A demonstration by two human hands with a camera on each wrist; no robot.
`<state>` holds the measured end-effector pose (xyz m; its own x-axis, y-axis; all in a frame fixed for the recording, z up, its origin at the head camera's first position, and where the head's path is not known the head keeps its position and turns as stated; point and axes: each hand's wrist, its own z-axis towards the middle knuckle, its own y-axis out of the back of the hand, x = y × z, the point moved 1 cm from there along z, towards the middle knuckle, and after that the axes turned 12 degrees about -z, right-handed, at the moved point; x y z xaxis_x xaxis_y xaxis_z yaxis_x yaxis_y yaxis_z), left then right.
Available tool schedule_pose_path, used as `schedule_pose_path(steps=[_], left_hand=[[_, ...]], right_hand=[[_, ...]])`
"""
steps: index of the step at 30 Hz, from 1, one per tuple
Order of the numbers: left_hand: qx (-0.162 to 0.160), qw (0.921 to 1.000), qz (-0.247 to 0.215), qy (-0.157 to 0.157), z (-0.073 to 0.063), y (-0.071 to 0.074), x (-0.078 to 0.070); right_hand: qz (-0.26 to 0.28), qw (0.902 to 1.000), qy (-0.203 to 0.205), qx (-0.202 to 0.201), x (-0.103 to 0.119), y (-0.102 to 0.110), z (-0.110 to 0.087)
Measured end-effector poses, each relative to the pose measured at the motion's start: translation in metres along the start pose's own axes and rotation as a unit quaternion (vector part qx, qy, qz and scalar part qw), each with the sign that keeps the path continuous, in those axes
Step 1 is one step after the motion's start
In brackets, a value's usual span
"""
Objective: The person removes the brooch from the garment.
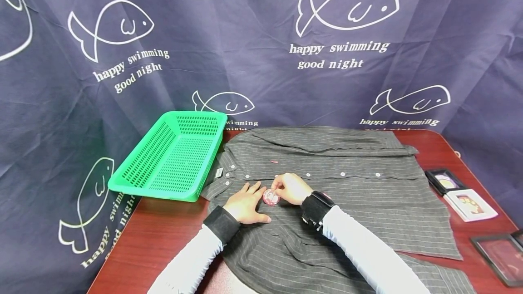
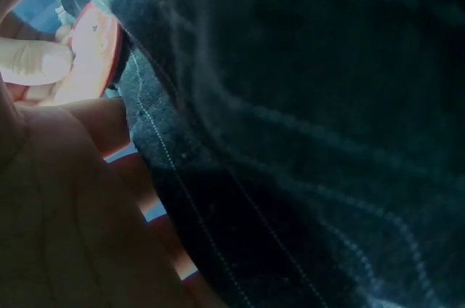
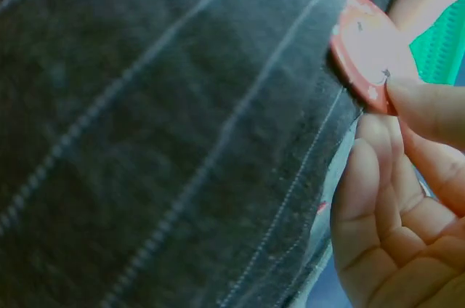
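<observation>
A dark grey striped shirt [image 1: 380, 203] lies spread out, its buttoned front crossing the table from left to right. On it is a round red-and-white badge [image 1: 270, 197]. My right hand [image 1: 292, 188] pinches the badge's edge between thumb and fingers; the right wrist view shows the thumb at the rim of the badge [image 3: 370, 50]. My left hand [image 1: 245, 205] rests on the cloth just left of the badge, fingers spread. In the left wrist view the badge [image 2: 98, 46] stands tilted beside the left fingers, its back hidden.
A green plastic basket [image 1: 139, 189] stands at the left, against the collar. A small red piece [image 1: 273, 161] lies on the upper shirt. On the right are an opened case with a white half [image 1: 470, 204] and a dark-framed clear case [image 1: 500, 257], on the reddish table [image 1: 159, 239].
</observation>
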<state>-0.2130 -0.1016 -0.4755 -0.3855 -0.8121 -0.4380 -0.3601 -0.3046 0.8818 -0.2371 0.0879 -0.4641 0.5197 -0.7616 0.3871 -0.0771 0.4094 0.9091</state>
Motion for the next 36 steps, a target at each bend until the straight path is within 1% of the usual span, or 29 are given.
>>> schedule_pose_path(steps=[7, 13, 20, 27, 30, 33, 36], left_hand=[[0.000, 1.0000, -0.005, -0.003, -0.002, 0.003, -0.002], [0.002, 0.9999, -0.010, -0.005, -0.003, 0.005, -0.004], [0.003, 0.9999, -0.010, -0.002, -0.002, 0.005, -0.004], [0.002, 1.0000, -0.009, 0.002, -0.001, 0.002, -0.001], [0.002, 0.9999, -0.011, 0.003, -0.001, 0.002, -0.001], [0.002, 0.9999, -0.010, 0.005, -0.001, 0.002, -0.001], [0.001, 0.9999, -0.010, 0.006, -0.001, 0.002, -0.001]], right_hand=[[-0.005, 0.9999, 0.012, -0.007, 0.001, 0.004, -0.003], [-0.039, 0.9985, 0.026, -0.030, 0.006, 0.007, -0.005], [-0.090, 0.9925, 0.060, -0.057, 0.013, 0.009, -0.011], [-0.122, 0.9852, 0.086, -0.084, 0.014, 0.004, -0.017], [-0.131, 0.9830, 0.098, -0.084, 0.015, 0.002, -0.019], [-0.132, 0.9832, 0.099, -0.078, 0.016, 0.001, -0.021], [-0.143, 0.9811, 0.102, -0.081, 0.017, 0.001, -0.023]])
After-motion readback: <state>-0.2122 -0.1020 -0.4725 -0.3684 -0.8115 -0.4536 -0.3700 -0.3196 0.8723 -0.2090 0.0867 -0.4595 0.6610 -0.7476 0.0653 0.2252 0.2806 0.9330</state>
